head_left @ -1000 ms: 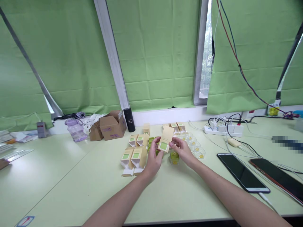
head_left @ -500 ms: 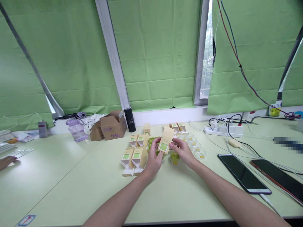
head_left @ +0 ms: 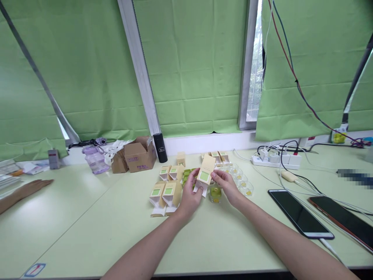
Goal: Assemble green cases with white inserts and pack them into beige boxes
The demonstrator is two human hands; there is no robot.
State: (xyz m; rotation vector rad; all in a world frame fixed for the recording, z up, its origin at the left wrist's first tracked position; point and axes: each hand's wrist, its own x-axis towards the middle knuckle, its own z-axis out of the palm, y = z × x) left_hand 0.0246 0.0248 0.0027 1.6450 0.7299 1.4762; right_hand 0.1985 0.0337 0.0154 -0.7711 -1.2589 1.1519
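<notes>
Both my hands hold one small tan carton (head_left: 205, 174) with a green square label, tilted above the table. My left hand (head_left: 190, 195) grips its lower left side, near the white flap hanging open at its bottom end. My right hand (head_left: 226, 185) pinches its right edge. Just below it a small green jar (head_left: 215, 193) stands on the table. To the left lie several similar tan cartons (head_left: 164, 191), some with flaps open. Behind my right hand sits a row of clear plastic cups (head_left: 243, 182) with yellow contents.
A brown cardboard box (head_left: 139, 156), a black cylinder (head_left: 160, 147) and a purple water bottle (head_left: 94, 159) stand at the back. A power strip (head_left: 275, 159) with cables and two phones (head_left: 300, 214) lie to the right. Another person's hand (head_left: 30, 187) rests on the table at far left.
The carton's bottom flap has come open and hangs down, and the carton sits slightly higher. The other person's hand at the far left has slid further onto the table.
</notes>
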